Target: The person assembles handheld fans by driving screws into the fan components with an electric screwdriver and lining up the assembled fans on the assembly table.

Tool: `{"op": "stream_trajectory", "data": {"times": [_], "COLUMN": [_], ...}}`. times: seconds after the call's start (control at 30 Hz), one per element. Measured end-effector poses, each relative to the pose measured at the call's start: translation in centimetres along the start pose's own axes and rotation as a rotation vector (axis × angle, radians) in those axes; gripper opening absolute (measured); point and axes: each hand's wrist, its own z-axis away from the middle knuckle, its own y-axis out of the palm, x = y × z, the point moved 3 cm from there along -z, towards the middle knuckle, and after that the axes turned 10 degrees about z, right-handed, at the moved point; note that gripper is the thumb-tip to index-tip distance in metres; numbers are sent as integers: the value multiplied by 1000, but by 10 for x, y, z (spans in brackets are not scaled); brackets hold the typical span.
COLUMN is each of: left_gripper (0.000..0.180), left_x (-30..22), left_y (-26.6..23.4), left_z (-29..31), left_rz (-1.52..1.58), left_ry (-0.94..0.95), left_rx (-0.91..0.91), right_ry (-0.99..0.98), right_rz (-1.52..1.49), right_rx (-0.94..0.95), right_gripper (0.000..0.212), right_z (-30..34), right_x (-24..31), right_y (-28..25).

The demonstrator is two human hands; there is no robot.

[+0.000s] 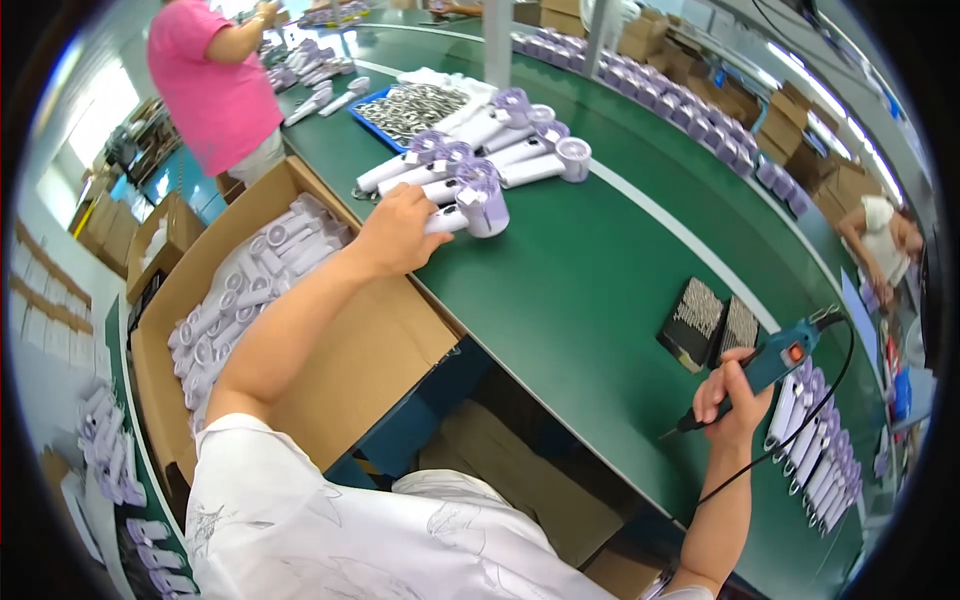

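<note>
My left hand (400,230) is closed round the white handle of a handheld device with a clear purple, drum-shaped head (486,208). It is at the near end of a group of similar white-and-purple devices (520,152) lying on the green table (570,270). To the right, my right hand (735,402) grips a teal electric screwdriver (772,358) with an orange switch. Its dark bit points down and left, over the table's near edge. Just beyond that hand lies a black two-part case (688,352) filled with small metal pieces, probably screws.
A cardboard box (225,200) of white handle parts (240,285) stands at left. A blue tray (372,128) holds metal rings or clips. More assembled devices (815,450) lie in a row at right, near the screwdriver's black cord (835,400). A person in pink (215,85) stands far left.
</note>
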Motion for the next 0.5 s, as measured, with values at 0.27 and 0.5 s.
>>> {"op": "stream_trajectory", "data": {"times": [0.27, 0.5], "left_gripper": [43, 55], "left_x": [-141, -246], "left_y": [34, 73], "left_z": [-42, -55], "left_rz": [1661, 1925], "left_ry": [-581, -493], "left_rx": [151, 249], "right_ry": [184, 307], "right_rz": [42, 111], "right_rx": [-98, 52], "right_gripper": [31, 38], "right_z": [8, 23], "right_x": [14, 10], "right_y": [8, 27]}}
